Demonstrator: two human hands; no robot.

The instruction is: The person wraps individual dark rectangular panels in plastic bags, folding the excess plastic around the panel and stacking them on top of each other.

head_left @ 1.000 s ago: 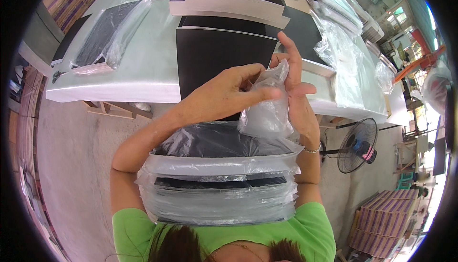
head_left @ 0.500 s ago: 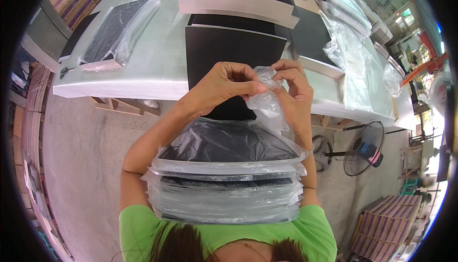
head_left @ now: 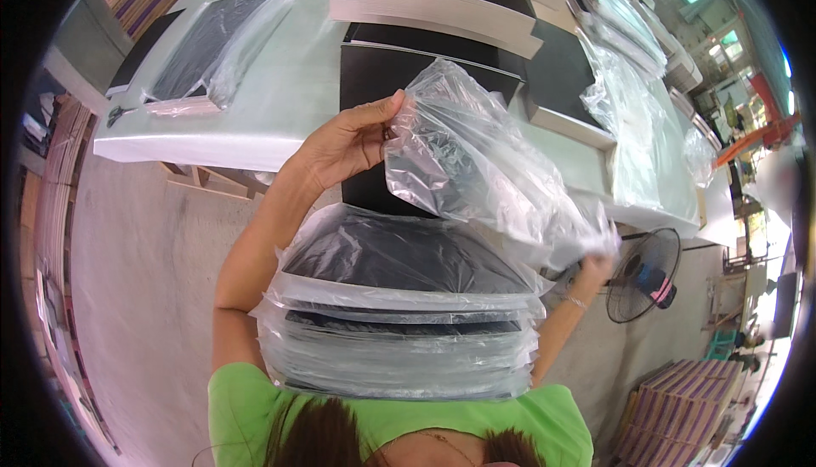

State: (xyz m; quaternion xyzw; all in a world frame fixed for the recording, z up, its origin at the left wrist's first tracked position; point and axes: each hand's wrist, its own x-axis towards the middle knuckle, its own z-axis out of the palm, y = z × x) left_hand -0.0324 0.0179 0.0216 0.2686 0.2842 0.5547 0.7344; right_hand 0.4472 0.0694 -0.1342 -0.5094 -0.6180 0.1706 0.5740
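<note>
A clear plastic bag (head_left: 484,157) is stretched out in front of me, slanting down from left to right. Between thumb and fingers, my left hand (head_left: 357,140) pinches its upper left edge. At the other end, low on the right, my right hand (head_left: 595,270) is closed on the bag, blurred by motion. Behind the bag, a black board (head_left: 365,84) lies at the table's near edge, partly covered. Close to my body rises a stack of plastic-wrapped black boards (head_left: 374,250), between my two forearms.
Staggered stacks of black-topped boards (head_left: 442,8) stand on the pale-covered table (head_left: 293,84). A wrapped board (head_left: 208,46) and scissors (head_left: 119,116) lie at left. More boards (head_left: 561,84) and loose plastic (head_left: 633,127) are at right. Beyond my right hand stands a fan (head_left: 650,276).
The bunched plastic bag has been spread out. My right hand has swung down and to the right with one end, while my left hand stays near its place, still pinching the bag.
</note>
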